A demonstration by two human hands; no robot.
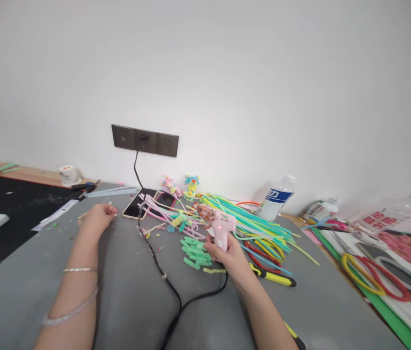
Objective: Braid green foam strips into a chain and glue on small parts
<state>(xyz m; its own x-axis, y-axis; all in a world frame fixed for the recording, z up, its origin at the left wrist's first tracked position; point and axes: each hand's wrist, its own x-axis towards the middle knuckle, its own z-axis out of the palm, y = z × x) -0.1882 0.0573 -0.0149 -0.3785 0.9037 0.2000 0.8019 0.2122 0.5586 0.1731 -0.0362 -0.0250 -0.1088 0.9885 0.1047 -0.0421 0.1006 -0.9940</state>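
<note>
My right hand (229,253) is wrapped round the grip of a pink hot glue gun (224,224), its small light glowing orange and its nozzle end crusted brown. Just left of that hand lies a pile of short green pipe cleaner pieces (195,253). A bundle of long green, yellow and blue pipe cleaners (256,223) spreads out behind the gun. My left hand (98,218) is low over the grey mat (125,291), its fingertips pressed together; whatever they hold, if anything, is too small to make out. A yellow-green pipe cleaner figure (179,221) lies between the hands.
The glue gun's black cord (156,260) crosses the mat to a wall socket (145,141). Phones (136,206) lie near the wall beside small pipe cleaner figures (191,186). A bottle (274,199), a yellow utility knife (274,277) and scissors (344,243) are to the right.
</note>
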